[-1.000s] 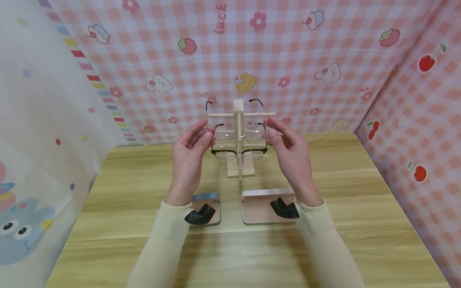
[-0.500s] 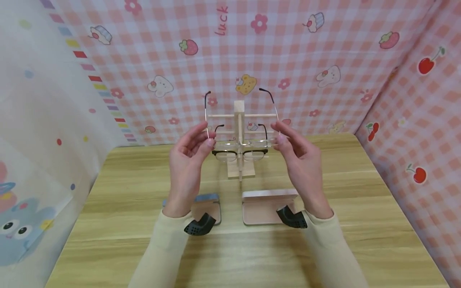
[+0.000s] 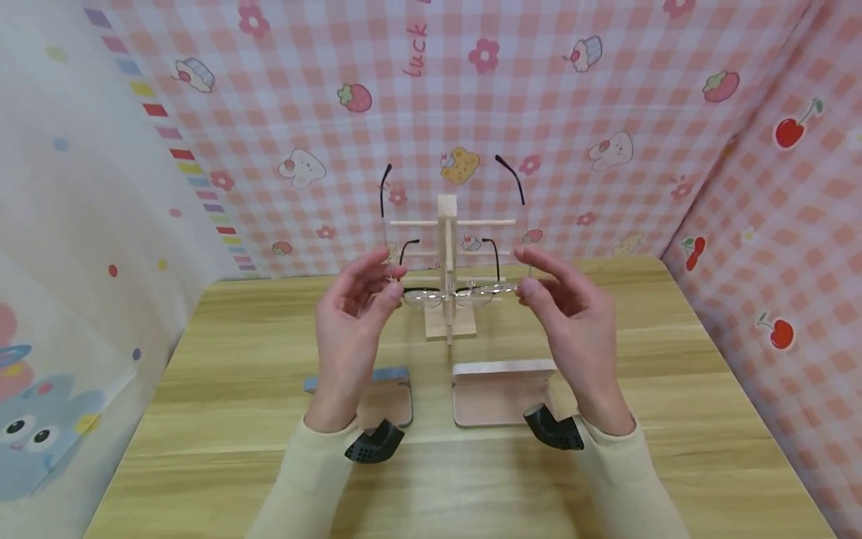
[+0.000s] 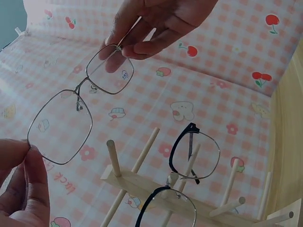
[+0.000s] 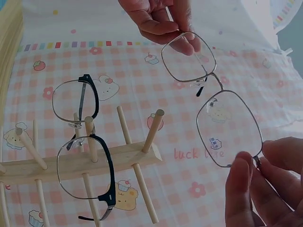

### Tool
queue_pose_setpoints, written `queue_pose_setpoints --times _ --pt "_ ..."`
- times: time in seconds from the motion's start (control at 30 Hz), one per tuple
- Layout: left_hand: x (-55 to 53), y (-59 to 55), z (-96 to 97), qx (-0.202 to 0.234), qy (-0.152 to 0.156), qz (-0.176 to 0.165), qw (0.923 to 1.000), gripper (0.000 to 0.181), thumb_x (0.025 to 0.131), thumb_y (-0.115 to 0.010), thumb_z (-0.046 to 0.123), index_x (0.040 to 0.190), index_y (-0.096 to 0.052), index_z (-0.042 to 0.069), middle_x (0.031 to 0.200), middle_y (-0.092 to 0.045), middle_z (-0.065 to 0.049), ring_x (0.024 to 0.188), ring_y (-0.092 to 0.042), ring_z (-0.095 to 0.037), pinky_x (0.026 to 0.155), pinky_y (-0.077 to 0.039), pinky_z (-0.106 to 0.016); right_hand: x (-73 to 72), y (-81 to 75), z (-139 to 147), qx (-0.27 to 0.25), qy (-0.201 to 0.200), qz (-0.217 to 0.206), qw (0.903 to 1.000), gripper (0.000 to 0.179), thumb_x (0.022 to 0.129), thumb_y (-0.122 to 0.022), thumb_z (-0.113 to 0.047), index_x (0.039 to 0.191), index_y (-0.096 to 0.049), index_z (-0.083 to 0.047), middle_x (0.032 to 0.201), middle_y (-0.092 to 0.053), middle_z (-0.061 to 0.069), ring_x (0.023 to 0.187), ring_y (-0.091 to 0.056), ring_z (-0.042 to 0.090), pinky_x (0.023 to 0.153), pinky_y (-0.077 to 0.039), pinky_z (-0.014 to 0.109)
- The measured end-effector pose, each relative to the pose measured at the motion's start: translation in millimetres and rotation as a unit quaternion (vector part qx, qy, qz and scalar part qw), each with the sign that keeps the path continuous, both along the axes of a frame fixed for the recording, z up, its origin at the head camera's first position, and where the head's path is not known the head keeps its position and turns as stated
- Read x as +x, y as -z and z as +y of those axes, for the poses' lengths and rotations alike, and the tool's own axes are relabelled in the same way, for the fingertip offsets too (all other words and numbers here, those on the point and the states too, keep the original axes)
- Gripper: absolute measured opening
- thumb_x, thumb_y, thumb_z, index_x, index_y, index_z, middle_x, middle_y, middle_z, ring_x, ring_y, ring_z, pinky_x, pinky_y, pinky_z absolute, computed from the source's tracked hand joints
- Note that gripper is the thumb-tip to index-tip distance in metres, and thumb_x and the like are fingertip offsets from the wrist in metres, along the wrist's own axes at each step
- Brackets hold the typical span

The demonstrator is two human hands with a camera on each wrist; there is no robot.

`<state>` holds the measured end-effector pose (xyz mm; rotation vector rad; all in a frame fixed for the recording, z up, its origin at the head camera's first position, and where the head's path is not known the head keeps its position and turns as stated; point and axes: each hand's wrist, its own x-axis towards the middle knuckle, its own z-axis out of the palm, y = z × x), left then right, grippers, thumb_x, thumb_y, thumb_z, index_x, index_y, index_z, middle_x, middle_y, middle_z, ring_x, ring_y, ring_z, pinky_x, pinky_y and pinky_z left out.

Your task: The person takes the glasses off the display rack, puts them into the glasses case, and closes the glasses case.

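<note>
A pair of thin metal-framed eyeglasses (image 4: pixel 81 87) hangs in the air between my two hands, in front of the stand. My left hand (image 3: pixel 353 318) pinches it by the left hinge end. On the other side my right hand (image 3: pixel 575 326) pinches the right hinge end between thumb and fingers. The dark temple tips point up and away in the head view. Behind, a second pair of eyeglasses with black brow bars (image 5: pixel 111 172) rests on a wooden display stand (image 3: pixel 447 209), partly overlapped by the held pair in the head view.
Two opened glasses cases lie on the wooden table (image 3: pixel 222 374): one with a blue lid (image 3: pixel 390 374), partly behind my left wrist, and one with a pale lid (image 3: pixel 503 367). Pegs stick out from the stand on both sides. A pink checked cloth (image 3: pixel 377 142) hangs behind.
Both hands have brought the metal-framed eyeglasses away from the stand towards me. My right hand has shifted to the right, and the temple tips have risen and spread apart in the head view.
</note>
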<state>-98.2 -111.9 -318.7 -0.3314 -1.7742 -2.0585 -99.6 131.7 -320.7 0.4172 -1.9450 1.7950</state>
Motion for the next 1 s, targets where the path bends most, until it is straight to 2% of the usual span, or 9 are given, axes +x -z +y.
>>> queue_pose_setpoints --times 0.17,0.33,0.5,0.77,1.0 --pt "2.3 5.4 2.1 0.005 -0.003 0.019 0.9998 0.037 0.093 -0.070 -0.009 0.129 -0.065 -0.004 0.108 -0.074 -0.006 0.093 -0.068 -0.021 0.081 -0.060 -0.028 6.6 2.0 2.2 -0.019 -0.002 -0.015 0.9997 0.031 0.097 -0.071 -0.001 0.127 -0.072 -0.002 0.122 -0.074 0.008 0.085 -0.074 0.015 0.083 -0.061 0.025" --pt "5.3 13.1 3.2 -0.001 -0.010 0.035 0.9994 0.035 0.092 -0.069 -0.012 0.126 -0.064 -0.008 0.107 -0.074 -0.004 0.091 -0.069 -0.018 0.079 -0.060 -0.026 8.9 4.0 1.9 -0.044 -0.002 -0.024 0.9988 0.024 0.095 -0.071 0.004 0.118 -0.071 0.005 0.110 -0.075 0.011 0.080 -0.074 0.016 0.079 -0.062 0.027" --pt "9.2 22.0 4.7 -0.014 -0.017 0.043 0.9988 0.034 0.092 -0.067 -0.014 0.125 -0.062 -0.012 0.106 -0.074 -0.003 0.090 -0.069 -0.014 0.079 -0.061 -0.025 10.4 7.5 1.3 -0.054 0.004 -0.028 0.9982 0.025 0.093 -0.071 0.007 0.117 -0.069 0.005 0.102 -0.071 0.014 0.077 -0.073 0.018 0.075 -0.063 0.028" --pt "12.4 33.4 7.5 -0.019 -0.023 0.051 0.9983 0.032 0.091 -0.066 -0.015 0.122 -0.057 -0.017 0.106 -0.071 -0.016 0.095 -0.068 -0.017 0.080 -0.060 -0.024 10.7 16.9 3.3 -0.063 -0.017 -0.029 0.9974 0.030 0.093 -0.069 0.012 0.122 -0.065 0.003 0.097 -0.063 0.015 0.076 -0.072 0.017 0.074 -0.063 0.029" --pt "13.7 40.2 7.0 -0.016 -0.018 0.034 0.9991 0.042 0.091 -0.065 -0.017 0.130 -0.050 -0.014 0.106 -0.071 -0.017 0.095 -0.070 -0.018 0.081 -0.061 -0.027 11.9 26.2 4.2 -0.053 -0.024 -0.038 0.9975 0.030 0.093 -0.067 0.013 0.122 -0.063 0.007 0.097 -0.062 0.014 0.078 -0.072 0.017 0.074 -0.063 0.029"
